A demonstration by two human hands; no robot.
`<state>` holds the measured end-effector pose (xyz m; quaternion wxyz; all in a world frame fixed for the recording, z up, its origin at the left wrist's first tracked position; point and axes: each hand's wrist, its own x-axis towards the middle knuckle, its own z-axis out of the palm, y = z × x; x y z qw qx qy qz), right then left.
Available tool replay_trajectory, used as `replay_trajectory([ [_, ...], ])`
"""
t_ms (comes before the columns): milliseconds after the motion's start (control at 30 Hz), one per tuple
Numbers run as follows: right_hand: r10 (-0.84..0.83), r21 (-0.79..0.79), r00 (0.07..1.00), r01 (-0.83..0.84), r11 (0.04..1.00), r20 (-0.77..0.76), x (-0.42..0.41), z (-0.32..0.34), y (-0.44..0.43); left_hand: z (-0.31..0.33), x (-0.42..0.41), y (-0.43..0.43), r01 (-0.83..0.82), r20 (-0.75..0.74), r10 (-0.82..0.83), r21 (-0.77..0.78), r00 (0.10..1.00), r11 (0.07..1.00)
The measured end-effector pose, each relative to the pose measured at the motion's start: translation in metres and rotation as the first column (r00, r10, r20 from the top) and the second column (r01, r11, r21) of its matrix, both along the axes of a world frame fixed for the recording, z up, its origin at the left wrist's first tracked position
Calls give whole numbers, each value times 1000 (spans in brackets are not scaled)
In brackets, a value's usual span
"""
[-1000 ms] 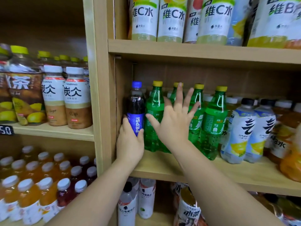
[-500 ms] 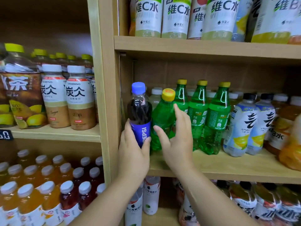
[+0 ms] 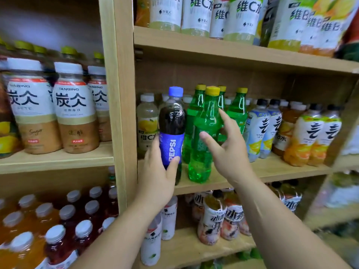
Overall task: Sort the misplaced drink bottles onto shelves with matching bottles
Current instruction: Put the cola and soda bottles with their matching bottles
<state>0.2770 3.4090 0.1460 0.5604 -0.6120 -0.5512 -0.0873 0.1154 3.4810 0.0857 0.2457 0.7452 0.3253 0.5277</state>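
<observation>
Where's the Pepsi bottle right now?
Head view, left of centre: the Pepsi bottle is upright at the middle shelf's front edge, held in the left hand, between the wooden post and the front green bottle.

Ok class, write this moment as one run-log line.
left hand: holds Pepsi | right hand: open by green bottle | Pepsi: upright

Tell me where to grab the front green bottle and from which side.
Grip the front green bottle around its wide mid-body, below the narrowing neck, coming from the front right, where the open right hand hovers. The Pepsi bottle in the left hand blocks its left, and other green bottles crowd behind.
</observation>
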Motion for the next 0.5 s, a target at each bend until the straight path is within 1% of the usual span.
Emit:
replay_trajectory([
  [133,8,-101,994,-20,995,-111,0,-4,-4,-3,1,8,68,12,-68,-39,998,997],
  [267,-37,-191,987,6,982,-158,-2,-25,-4,-8,3,8,134,42,-130,-100,991,986],
  [367,-53,-201,974,8,980,-221,-3,-28,-8,-8,8,5,165,83,-155,-124,984,979],
  [500,60,-161,951,-113,981,-302,5,-32,-37,-6,18,-20,245,182,-222,-120,958,962],
])
